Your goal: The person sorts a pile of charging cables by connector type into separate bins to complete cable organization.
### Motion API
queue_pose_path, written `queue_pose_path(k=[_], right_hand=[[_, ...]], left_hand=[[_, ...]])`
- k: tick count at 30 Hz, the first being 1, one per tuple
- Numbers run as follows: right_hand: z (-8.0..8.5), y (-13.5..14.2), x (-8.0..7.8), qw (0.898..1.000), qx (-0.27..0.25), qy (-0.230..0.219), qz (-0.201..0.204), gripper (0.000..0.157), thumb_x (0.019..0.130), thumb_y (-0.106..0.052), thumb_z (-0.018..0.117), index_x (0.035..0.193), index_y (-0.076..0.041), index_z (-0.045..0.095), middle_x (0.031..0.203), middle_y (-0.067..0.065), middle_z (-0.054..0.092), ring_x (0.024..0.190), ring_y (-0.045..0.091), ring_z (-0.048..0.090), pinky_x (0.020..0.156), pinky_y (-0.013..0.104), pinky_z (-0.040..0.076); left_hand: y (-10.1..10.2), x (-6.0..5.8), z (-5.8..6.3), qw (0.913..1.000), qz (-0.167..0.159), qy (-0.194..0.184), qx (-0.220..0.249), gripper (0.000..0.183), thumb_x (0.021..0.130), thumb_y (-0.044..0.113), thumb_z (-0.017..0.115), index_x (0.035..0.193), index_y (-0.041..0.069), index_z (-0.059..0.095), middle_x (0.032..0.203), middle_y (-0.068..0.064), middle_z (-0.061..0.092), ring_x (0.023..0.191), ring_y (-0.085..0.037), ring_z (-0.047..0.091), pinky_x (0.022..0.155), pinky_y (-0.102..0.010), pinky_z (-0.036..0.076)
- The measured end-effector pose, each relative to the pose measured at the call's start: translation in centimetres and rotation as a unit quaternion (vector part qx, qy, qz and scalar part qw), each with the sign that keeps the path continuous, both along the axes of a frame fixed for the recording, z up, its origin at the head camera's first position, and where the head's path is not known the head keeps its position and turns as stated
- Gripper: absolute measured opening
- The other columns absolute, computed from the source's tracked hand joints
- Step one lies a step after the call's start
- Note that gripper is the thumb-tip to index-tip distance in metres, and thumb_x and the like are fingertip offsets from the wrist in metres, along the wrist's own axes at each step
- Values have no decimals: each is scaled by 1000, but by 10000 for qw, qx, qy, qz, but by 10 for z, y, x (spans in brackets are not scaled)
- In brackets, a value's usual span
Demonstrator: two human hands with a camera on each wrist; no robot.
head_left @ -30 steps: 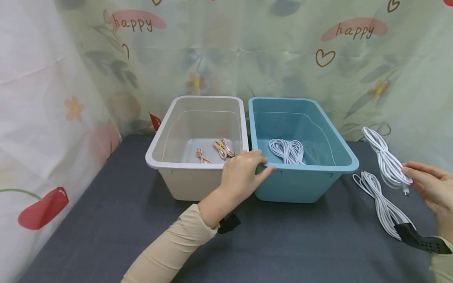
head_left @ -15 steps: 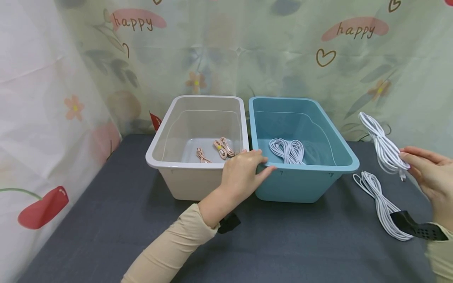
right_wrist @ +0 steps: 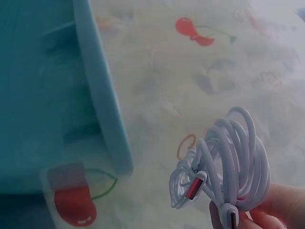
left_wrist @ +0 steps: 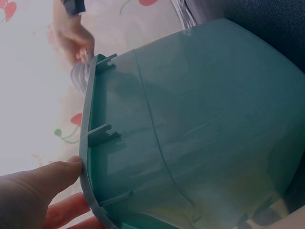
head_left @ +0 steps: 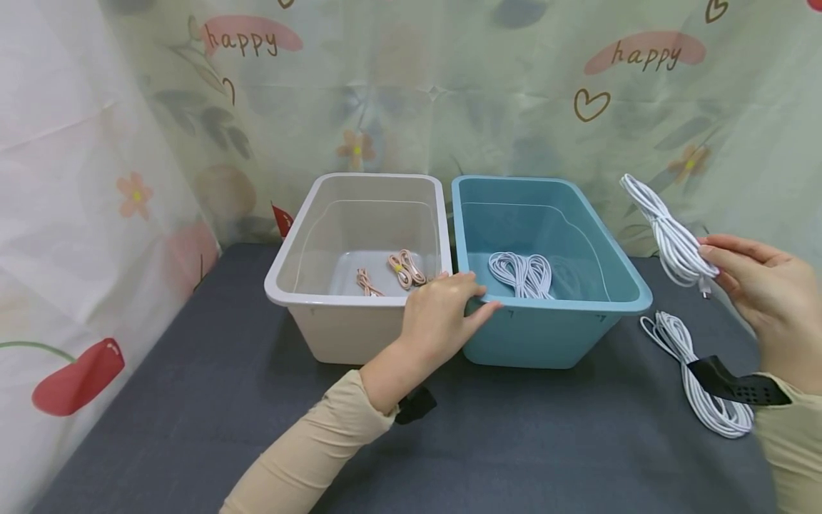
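Note:
My right hand (head_left: pixel 767 303) pinches a coiled white USB cable (head_left: pixel 671 235) in the air, right of the blue bin (head_left: pixel 552 335). In the right wrist view the cable's loops (right_wrist: pixel 238 157) stand up from the fingers, and a metal plug (right_wrist: pixel 194 188) shows red inside. My left hand (head_left: pixel 443 314) grips the near left corner of the blue bin's rim, beside the beige bin (head_left: pixel 359 332). The left wrist view shows the thumb (left_wrist: pixel 62 174) on that rim, with other fingers partly hidden behind it. Another white cable coil (head_left: pixel 523 271) lies inside the blue bin.
Several small pinkish cable bundles (head_left: pixel 404 269) lie in the beige bin. A third white cable coil (head_left: pixel 706 396) rests on the dark tabletop (head_left: pixel 514 442) below my right hand, partly covered by the black wrist strap (head_left: pixel 732 385). A printed curtain (head_left: pixel 398 86) hangs close behind both bins.
My right hand has lifted the white USB cable higher and moved it left toward the blue bin. The left hand and both bins stay in place.

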State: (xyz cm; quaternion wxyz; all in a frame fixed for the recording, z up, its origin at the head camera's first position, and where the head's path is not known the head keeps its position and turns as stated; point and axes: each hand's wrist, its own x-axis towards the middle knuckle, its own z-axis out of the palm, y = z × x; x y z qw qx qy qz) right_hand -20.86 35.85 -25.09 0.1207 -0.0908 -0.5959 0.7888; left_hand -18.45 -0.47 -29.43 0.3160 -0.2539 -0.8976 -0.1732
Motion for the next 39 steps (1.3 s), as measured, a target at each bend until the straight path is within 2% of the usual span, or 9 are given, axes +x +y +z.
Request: queue_pose_path(k=[5,10,16,23,31,39], right_hand=[[11,-15,-4,9996,-53,40,260,17,78,4,70,84,-11,76,78,-4,72,72,5,64,60,15,52],[21,-32,-14,9980,-280,158,549,19,78,8,67,81,-8,77,76,-1,71,71,6,64,60,16,51],[31,-52,-21,9970,97,-102,763,19,79,3,69,78,-14,77,72,-5,72,73,4,63,62,14,50],[37,-72,-29,9939,327,-142,1046,15,78,-1,71,80,-14,77,75,-6,73,76,3,64,66,14,52],[41,-93,-39,9925,566,-331,1032,11,76,-6,74,80,-16,77,78,-7,72,76,5,65,65,15,53],[42,-111,-47,9908,838,-217,1040,15,70,-11,80,84,-15,76,84,-7,70,79,6,64,65,15,53]], left_hand=[[0,-1,-1,10000,-8,-9,-13,26,82,41,68,94,19,74,81,7,71,67,-11,67,72,-27,56],[0,-1,0,10000,-12,-24,-30,26,82,41,68,95,19,74,82,7,71,68,-11,68,74,-27,56],[0,-1,0,10000,-30,-34,-32,27,83,41,68,95,18,74,82,6,71,68,-11,67,71,-27,56],[0,0,1,10000,-23,-59,-48,27,83,41,67,96,18,74,81,6,71,69,-11,67,72,-27,56],[0,0,1,9999,-33,-98,-64,28,83,41,67,96,17,74,82,6,71,70,-11,68,73,-27,56],[0,0,1,9999,-18,-60,-106,29,83,41,67,98,17,75,81,5,70,70,-11,67,73,-27,56]])
